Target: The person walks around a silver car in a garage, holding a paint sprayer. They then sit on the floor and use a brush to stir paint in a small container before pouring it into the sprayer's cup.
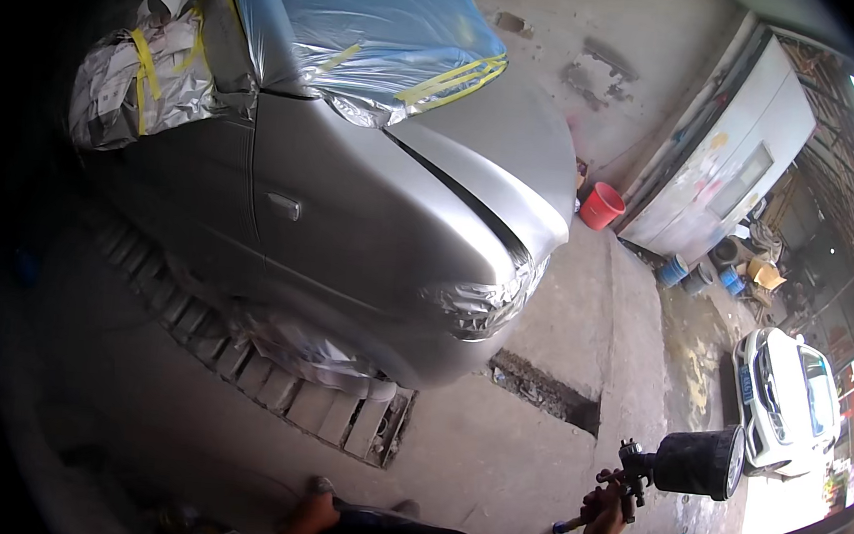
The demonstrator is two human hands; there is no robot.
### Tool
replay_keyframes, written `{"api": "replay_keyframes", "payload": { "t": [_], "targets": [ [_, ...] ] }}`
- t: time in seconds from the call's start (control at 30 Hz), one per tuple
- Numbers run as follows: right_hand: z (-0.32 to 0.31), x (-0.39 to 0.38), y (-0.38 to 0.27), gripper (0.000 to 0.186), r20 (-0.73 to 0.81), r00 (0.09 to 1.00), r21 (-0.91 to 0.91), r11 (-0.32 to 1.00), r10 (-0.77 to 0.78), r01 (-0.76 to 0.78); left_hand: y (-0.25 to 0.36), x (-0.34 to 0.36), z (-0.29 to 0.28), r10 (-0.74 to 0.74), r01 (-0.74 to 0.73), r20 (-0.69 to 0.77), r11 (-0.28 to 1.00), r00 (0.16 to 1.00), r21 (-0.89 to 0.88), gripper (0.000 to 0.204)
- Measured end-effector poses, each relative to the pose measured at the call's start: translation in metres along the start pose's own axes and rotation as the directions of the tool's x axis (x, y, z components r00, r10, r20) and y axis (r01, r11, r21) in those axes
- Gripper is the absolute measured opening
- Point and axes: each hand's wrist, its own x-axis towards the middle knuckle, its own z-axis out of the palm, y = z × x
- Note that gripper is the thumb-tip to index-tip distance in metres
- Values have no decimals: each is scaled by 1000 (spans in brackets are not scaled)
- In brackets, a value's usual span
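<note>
At the lower right, my right hand (606,510) is closed round the handle of a spray gun (636,466). A large black paint cup (697,463) is fixed to the gun, which is tilted on its side. From the handle an air hose (437,525) runs left across my body. My left hand (321,510), low in the middle, is closed at the hose; its fingers are partly hidden. Ahead stands a matt silver-grey car (372,197), apart from the gun. Blue plastic film (387,13) with yellow tape covers its windscreen, and silvery film (484,310) covers the headlight.
A floor grating (325,410) runs beneath the car's near side. An open floor channel (548,392) lies by its front. A red bucket (602,207) stands near the wall beside a large door (727,155). Beyond are blue tins (672,270) and a white car (788,401).
</note>
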Motion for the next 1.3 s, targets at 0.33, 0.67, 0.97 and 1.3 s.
{"api": "replay_keyframes", "payload": {
  "t": [0.33, 0.67, 0.97, 1.3],
  "targets": [
    [76, -115, -13, 34, -104, 987, -17, 992, -124, 123, -88, 4, -33, 120, -115, -93, 992, 988, 59, 34],
    [104, -168, -14, 36, -62, 998, -24, 999, -24, 22, -128, 32, -36, 131, -127, -69, 990, 989, 58, 36],
    [107, -182, -12, 36, -76, 997, -77, 997, -24, 18, -133, 33, -37, 208, -204, -61, 977, 976, 66, 35],
    [103, -190, -3, 34, -96, 995, -96, 995, -15, 6, -125, 16, -62, 183, -188, 85, 981, 979, 56, 39]
  ]
}}
